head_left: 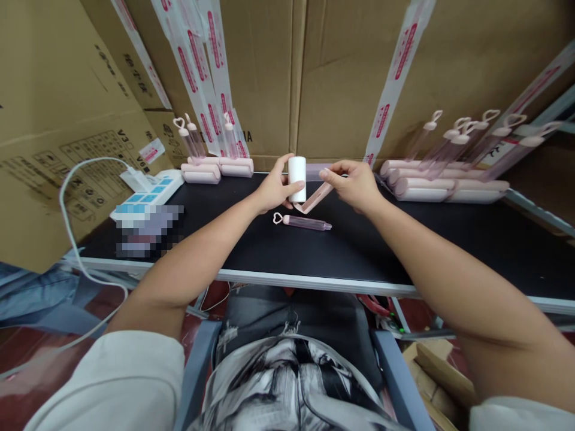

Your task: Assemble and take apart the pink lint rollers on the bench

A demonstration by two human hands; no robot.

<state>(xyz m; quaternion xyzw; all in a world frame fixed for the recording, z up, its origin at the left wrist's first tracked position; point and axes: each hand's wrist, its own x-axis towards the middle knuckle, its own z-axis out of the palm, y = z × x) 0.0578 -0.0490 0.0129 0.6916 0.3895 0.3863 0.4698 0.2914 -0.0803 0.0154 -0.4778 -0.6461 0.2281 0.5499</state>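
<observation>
My left hand (275, 187) is closed around a white cylindrical roll (297, 179), held upright above the table. Opposite it, my right hand (354, 184) pinches one end of a pale pink bent strip (318, 197), whose lower corner lies just below the roll. Whether the strip touches the roll I cannot tell. A translucent purple piece (317, 172) shows behind, between the two hands; its kind is unclear. On the black tabletop (323, 257), nearer to me, a translucent purple handle (308, 223) with a heart-shaped loop lies flat.
Several pink rollers with upright purple handles (449, 190) stand at the right, and more pink rollers (200, 173) at the back left. A power strip (148, 194) with a white cable sits on the left. Cardboard (341, 78) walls the back; the table's metal edge (314, 282) runs in front.
</observation>
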